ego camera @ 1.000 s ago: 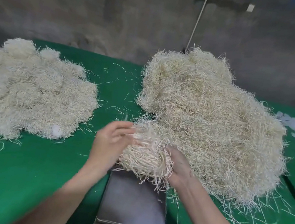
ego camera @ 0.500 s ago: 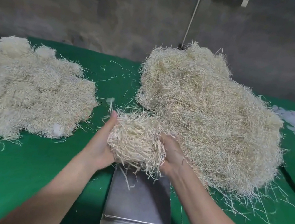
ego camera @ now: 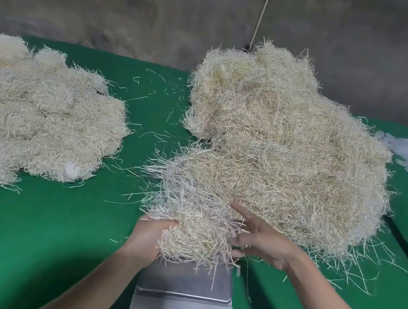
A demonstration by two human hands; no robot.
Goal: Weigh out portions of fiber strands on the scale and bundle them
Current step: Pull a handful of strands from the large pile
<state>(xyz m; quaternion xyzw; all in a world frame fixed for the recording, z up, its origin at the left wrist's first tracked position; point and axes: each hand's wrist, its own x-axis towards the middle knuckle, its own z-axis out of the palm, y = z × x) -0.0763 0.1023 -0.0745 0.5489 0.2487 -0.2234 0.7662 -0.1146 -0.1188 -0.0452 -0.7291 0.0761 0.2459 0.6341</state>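
A low fiber pile (ego camera: 39, 113) lies left. The left hand (ego camera: 147, 238) grips the strand portion (ego camera: 195, 233), fingers curled into it, above the far end of the scale (ego camera: 184, 282). The right hand (ego camera: 262, 241), fingers straight and spread, touches its right side beside the large pile (ego camera: 293, 147).

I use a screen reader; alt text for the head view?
A left hand grips a clump of fiber strands at the far end of a scale, the open right hand against it. Two fiber piles lie on the green table.
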